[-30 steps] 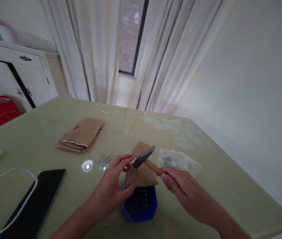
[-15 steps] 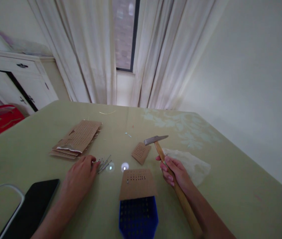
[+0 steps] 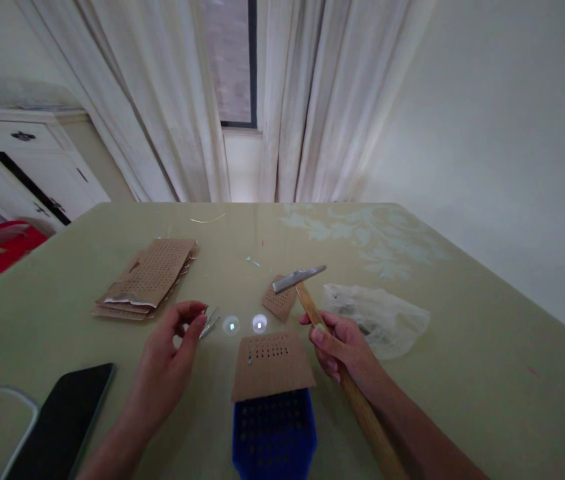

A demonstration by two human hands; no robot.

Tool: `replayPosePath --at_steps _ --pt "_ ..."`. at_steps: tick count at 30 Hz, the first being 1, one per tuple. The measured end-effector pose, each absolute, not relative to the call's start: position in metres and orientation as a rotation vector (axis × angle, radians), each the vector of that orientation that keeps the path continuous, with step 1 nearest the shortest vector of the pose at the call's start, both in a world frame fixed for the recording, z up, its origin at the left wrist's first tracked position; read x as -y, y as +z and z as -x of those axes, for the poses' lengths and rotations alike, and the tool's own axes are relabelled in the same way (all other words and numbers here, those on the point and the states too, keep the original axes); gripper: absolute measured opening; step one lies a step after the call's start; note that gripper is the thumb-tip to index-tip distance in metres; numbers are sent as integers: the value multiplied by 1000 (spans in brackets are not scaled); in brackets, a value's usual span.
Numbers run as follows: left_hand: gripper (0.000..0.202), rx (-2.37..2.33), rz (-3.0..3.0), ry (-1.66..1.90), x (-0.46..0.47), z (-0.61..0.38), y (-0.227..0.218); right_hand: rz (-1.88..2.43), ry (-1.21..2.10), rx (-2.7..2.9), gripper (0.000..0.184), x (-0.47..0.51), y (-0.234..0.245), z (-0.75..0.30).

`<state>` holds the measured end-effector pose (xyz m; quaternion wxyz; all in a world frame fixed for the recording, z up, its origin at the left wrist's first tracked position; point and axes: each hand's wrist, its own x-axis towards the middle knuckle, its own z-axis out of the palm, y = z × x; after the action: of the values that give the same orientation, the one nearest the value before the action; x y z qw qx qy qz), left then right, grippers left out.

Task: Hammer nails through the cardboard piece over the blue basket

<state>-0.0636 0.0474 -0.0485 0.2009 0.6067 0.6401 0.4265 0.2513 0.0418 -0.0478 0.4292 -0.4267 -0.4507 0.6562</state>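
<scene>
Right hand (image 3: 340,343) closed round the hammer (image 3: 360,403); left hand (image 3: 172,350), fingertips drawn together beside the nails (image 3: 209,327) (gripping one? I cannot tell); picking one seems underway, calling for a sure pinch; between both hands, perforated cardboard (image 3: 275,367) overlaps the blue basket (image 3: 307,433).

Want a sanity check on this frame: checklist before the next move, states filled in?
1. Hammer gripped by its handle in right hand: ok.
2. Hammer head clear of left hand: ok.
3. Nail held in left hand: cannot tell; loose nails lie by its fingertips.
4. Perforated cardboard at blue basket steadied by a hand: not ok, neither touches it.
</scene>
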Motion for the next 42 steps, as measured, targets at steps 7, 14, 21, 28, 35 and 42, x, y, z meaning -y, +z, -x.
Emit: replayPosePath --at_steps 7,14,21,28,35,42 --pt "10 -1234 -1708 1479 -4 19 -38 1107 1643 1176 60 -34 -44 -242" --pt "8 -1296 -1822 1377 -9 20 -44 1107 1679 1167 59 -33 -46 -237" --pt "11 -1321 -1867 1373 -9 16 -42 1082 1688 1163 60 -34 -47 -237" --pt "10 -1311 -1913 1419 -11 16 -42 1094 1691 1167 59 -33 -52 -236" --pt "9 -1303 -1931 1439 -11 14 -42 1097 1700 1179 62 -35 -51 -236" --pt "7 -1326 -1990 1394 -12 15 -42 1088 1697 1193 59 -35 -49 -237"
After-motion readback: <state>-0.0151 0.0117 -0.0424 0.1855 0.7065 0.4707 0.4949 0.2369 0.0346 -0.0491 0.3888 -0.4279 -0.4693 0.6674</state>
